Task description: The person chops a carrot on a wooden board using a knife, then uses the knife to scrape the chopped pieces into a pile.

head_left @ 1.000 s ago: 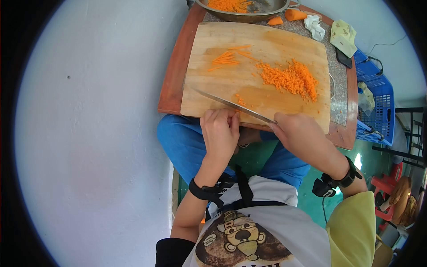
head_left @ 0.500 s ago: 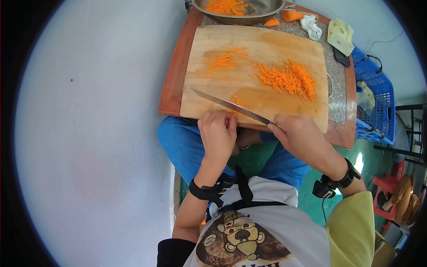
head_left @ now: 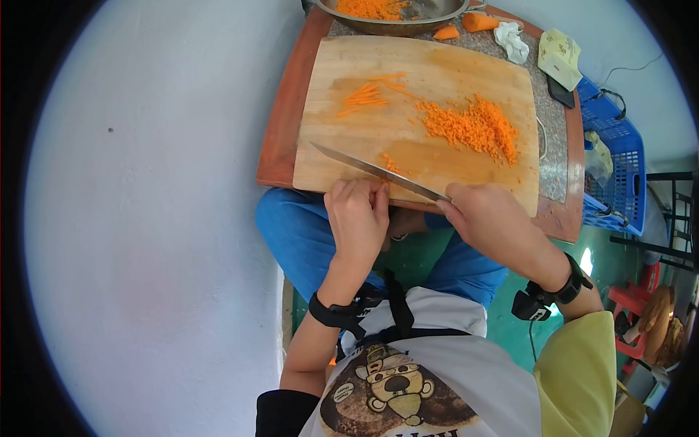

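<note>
My right hand (head_left: pixel 486 213) is closed around the handle of a kitchen knife (head_left: pixel 378 172), whose blade slants up to the left across the near part of a wooden cutting board (head_left: pixel 408 65). Just below the blade, at the board's near edge, my left hand (head_left: pixel 358 211) has its fingers curled and pinched, with a bit of orange carrot showing at the fingertips. Small carrot crumbs (head_left: pixel 391 163) lie along the blade's far side. Farther up the board are a few thin carrot strips (head_left: pixel 365 96) and, to the right, a pile of finely diced carrot (head_left: pixel 477 130).
A metal pan (head_left: pixel 397 28) holding chopped carrot stands behind the board, beside carrot chunks (head_left: pixel 479 22) and a crumpled tissue (head_left: pixel 512 44). A tissue pack (head_left: pixel 559 57) and phone (head_left: pixel 560 92) lie at the table's right edge. Blue baskets (head_left: pixel 625 167) stand right; a wall (head_left: pixel 153 218) rises left.
The view has shifted very slightly. Both hands and the knife hold nearly the same position over the board, and the carrot piles look the same.
</note>
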A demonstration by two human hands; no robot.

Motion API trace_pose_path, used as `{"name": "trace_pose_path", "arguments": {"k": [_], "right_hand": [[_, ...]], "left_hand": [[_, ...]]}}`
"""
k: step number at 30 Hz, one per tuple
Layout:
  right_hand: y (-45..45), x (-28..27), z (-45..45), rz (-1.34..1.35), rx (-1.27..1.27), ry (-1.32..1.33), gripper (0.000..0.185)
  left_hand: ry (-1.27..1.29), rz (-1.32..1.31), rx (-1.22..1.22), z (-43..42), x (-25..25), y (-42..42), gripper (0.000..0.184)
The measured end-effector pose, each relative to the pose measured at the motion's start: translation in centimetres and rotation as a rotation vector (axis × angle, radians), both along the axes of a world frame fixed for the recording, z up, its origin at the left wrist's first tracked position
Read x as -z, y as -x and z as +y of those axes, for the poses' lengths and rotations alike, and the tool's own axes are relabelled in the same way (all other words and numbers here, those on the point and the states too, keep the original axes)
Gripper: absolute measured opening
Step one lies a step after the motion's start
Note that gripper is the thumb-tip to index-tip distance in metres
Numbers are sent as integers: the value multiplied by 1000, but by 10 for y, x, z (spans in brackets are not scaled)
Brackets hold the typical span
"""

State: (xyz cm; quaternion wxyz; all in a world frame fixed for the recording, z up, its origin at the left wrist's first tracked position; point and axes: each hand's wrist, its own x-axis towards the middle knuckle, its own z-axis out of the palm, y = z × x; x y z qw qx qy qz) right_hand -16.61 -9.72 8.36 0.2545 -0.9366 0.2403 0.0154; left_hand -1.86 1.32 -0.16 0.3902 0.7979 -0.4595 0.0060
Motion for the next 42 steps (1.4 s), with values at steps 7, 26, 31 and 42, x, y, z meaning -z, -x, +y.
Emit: {"name": "trace_pose_path", "arguments": {"k": [7, 26, 31, 42], "right_hand": [[0, 2, 4, 33, -5, 54, 17], [5, -1, 3, -21, 21, 2, 20], [2, -2, 4, 5, 18, 9, 19], [1, 4, 7, 80, -26, 124, 15]], "left_hand": [[-40, 29, -3, 2, 3, 2, 10], [-32, -53, -18, 4, 3, 4, 7], [28, 22, -13, 3, 5, 4, 9], [31, -54, -2, 6, 6, 2, 6]]}}
